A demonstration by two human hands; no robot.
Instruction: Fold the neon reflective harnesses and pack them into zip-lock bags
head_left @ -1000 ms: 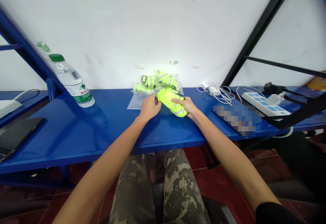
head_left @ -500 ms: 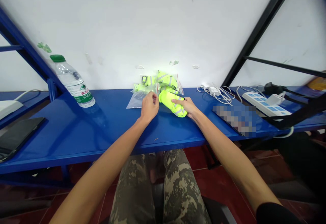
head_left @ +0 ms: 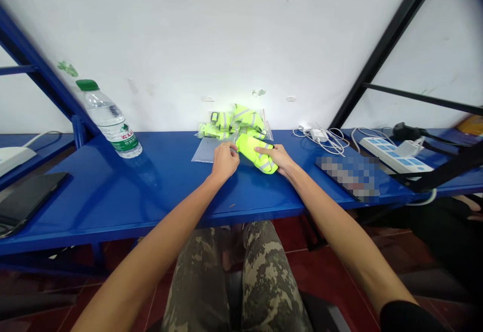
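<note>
Holding a folded reflective vest (head_left: 256, 154) near the front edge of the blue bench (head_left: 162, 191), the right hand (head_left: 275, 158) grips from 3 o'clock; the left hand (head_left: 224, 162) pinches at 9 o'clock, its hold unclear; open bench lies toward 8 o'clock.

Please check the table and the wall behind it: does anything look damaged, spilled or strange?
The white wall looks most damaged: it has small peeled patches and green scraps stuck on it above the water bottle. On the blue table, I see no spill. The flat dark device looks odd because it is pixelated.
</note>
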